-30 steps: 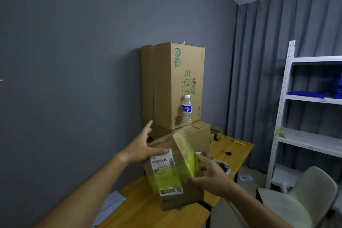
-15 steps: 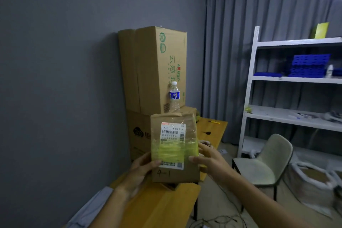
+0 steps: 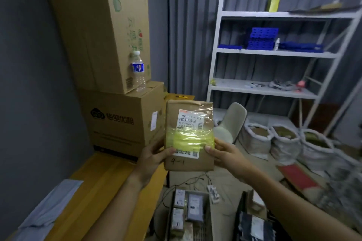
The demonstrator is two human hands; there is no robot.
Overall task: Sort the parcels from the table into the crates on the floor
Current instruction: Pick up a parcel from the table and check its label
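Observation:
A brown cardboard parcel (image 3: 189,111) with a white shipping label, yellow tape and "4-1" written on it is held upright in front of me, past the edge of the wooden table (image 3: 94,186). My left hand (image 3: 154,154) grips its left edge and my right hand (image 3: 225,152) grips its right edge, thumbs on the front face. On the floor below stand two crates: one (image 3: 189,217) holding several parcels, and a dark one (image 3: 252,223) to its right with dark-wrapped parcels.
Two large cardboard boxes (image 3: 109,76) are stacked on the table's far end, with a water bottle (image 3: 138,71) on the lower one. A grey cloth (image 3: 47,209) lies on the table near me. A chair (image 3: 231,123), white sacks (image 3: 284,143) and a white shelf (image 3: 274,53) stand to the right.
The parcel was lifted off the table and turned upright with its label facing me. My view has swung right and down, and the floor crates have come into view.

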